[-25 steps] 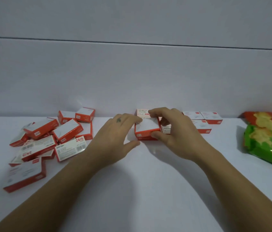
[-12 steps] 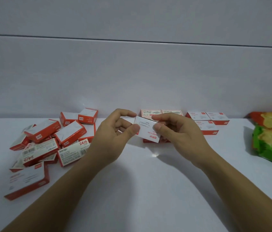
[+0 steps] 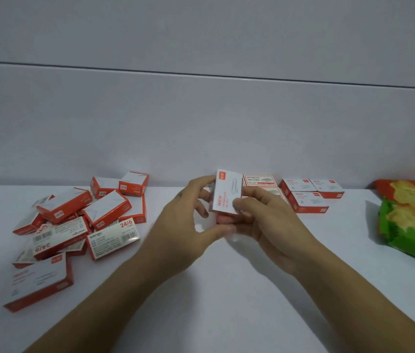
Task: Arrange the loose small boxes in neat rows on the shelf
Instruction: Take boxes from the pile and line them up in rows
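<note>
Thumb and fingers of my left hand and my right hand pinch one small box, and it stands up tall between them, over the middle of the shelf near the back edge. Along the back edge to its right, tidy boxes lie side by side, a messy heap of red and white boxes sits by the left edge, and two snack bags lie at the right edge.
</note>
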Demonstrator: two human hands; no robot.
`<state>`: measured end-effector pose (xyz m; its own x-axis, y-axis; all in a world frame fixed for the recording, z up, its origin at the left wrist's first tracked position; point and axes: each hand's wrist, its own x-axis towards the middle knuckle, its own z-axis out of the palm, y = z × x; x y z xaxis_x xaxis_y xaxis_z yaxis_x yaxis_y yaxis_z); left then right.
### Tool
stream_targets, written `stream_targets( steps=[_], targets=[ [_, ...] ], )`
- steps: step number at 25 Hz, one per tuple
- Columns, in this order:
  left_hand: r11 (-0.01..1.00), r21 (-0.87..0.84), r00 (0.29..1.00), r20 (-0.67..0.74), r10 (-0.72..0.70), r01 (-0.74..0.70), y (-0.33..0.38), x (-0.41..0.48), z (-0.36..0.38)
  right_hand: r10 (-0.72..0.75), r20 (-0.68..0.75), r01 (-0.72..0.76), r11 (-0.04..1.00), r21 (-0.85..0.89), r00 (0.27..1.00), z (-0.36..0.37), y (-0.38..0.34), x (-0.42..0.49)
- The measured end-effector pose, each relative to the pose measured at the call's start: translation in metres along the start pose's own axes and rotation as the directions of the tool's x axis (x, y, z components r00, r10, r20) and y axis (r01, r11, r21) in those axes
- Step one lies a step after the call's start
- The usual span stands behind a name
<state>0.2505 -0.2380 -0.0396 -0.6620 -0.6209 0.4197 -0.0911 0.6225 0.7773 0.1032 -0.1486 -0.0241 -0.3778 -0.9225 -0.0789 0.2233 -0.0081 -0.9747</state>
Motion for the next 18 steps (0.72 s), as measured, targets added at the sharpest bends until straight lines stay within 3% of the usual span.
stream_targets(
  steps=[4, 8, 11, 13, 16, 18],
  targets=[
    [1.0, -0.024, 1.0, 0.002, -0.016, 0.016, 0.002, 0.003, -0.009, -0.041, 0.05, 0.048, 0.989, -0.137, 0.998, 0.005, 0.003, -0.003],
    [0.965, -0.235, 0.989, 0.113, -0.091, 0.116, -0.001, 0.005, -0.011, -0.089, -0.052, 0.084, 0.993, -0.087, 0.995, 0.0, -0.001, 0.0],
    [0.96, -0.249, 0.99, 0.089, -0.109, 0.128, -0.004, 0.006, -0.01, -0.113, -0.08, 0.107, 0.991, -0.083, 0.99, 0.0, 0.0, 0.001],
    [0.979, -0.171, 0.994, 0.019, -0.106, 0.108, -0.003, 0.004, -0.009, -0.096, -0.081, 0.092, 0.995, -0.05, 0.992, 0.001, 0.0, 0.001],
    [0.985, 0.166, 0.996, -0.072, 0.057, -0.044, -0.001, 0.001, -0.004, -0.047, -0.044, 0.045, 0.998, -0.055, 0.998, 0.001, -0.003, 0.0],
    [0.968, 0.239, 0.992, -0.085, 0.096, -0.073, 0.002, 0.003, -0.003, -0.127, -0.059, 0.102, 0.942, -0.319, 0.99, -0.004, -0.011, -0.003]
  ],
)
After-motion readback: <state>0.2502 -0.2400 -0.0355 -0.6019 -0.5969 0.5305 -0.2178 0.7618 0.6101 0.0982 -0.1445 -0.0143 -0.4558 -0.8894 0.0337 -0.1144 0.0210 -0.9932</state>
